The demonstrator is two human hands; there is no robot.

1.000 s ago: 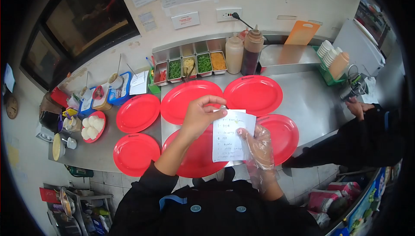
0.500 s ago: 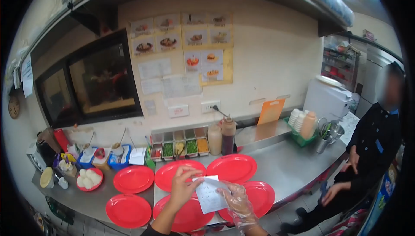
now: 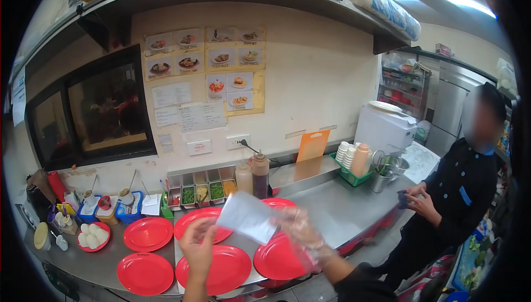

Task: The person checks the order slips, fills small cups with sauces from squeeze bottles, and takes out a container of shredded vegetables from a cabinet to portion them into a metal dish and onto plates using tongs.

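A white paper slip (image 3: 247,218) with faint writing is tilted above the red plates. My right hand (image 3: 301,231), in a clear plastic glove and blurred by motion, grips the slip at its right side. Bare, with fingers curved and apart, my left hand (image 3: 198,242) is at the slip's left edge; whether the fingertips touch it I cannot tell. Beneath both hands lie a red oval plate (image 3: 221,271) and a second red plate (image 3: 278,260), partly covered by the right hand and slip.
More red plates (image 3: 145,274) lie leftward, near a plate of white rounded portions (image 3: 93,236). Topping containers (image 3: 202,193) and sauce bottles (image 3: 260,174) line the wall. An orange cutting board (image 3: 312,146) leans behind a green basket (image 3: 354,177). A person in black (image 3: 459,183) stands right.
The view has swung right and the scene has shifted left. The slip has turned flatter and risen between my hands. My left hand has moved from its top to its left edge.
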